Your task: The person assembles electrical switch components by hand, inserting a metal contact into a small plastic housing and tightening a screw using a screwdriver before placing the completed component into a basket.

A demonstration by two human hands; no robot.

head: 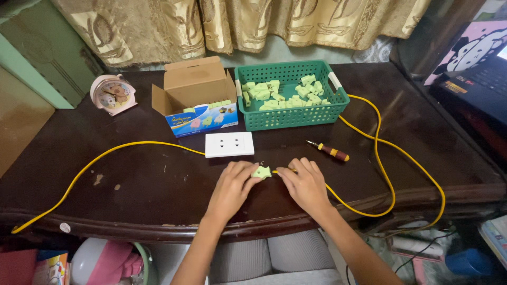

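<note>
Firmly held: a small green plug at the end of a yellow cable

Now a small green plug is held between the two hands at the front middle of the dark wooden table, just below the white socket plate. The left hand is closed on its left side with the fingertips; the right hand is closed on the yellow cable where it enters the plug. The plug is judged light, hard and somewhat smooth, so it is best gripped by its flat sides. The cable is thin and flexible and should be held near the plug. A screwdriver lies nearby, and a green basket holds more plugs.
</note>
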